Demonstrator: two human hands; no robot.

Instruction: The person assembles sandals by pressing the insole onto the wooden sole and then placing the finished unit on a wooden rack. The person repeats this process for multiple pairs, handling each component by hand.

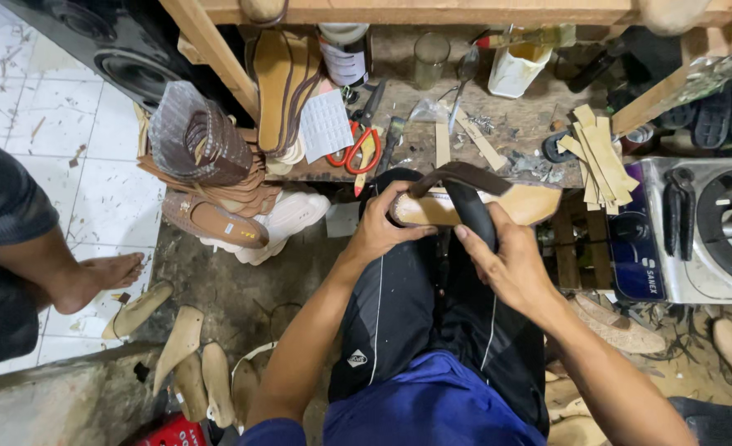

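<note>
Sandal sole with strap — two-hand hold over the lap

Sandal sole (465, 206), tan with a dark strap (469, 211) arched over it, sits above the person's knees, in front of the cluttered desk (515, 124). Left hand (378, 227) closes its fingers around the heel end, thumb along the edge. Right hand (506, 264) pinches the strap, thumb pressed on its outer face. The sole looks light and fairly stiff; the strap looks soft and pliable — best held at the sole's edges. Red-handled scissors (354, 153) lie on the desk, a stack of insoles (287, 83) beside them.
</note>
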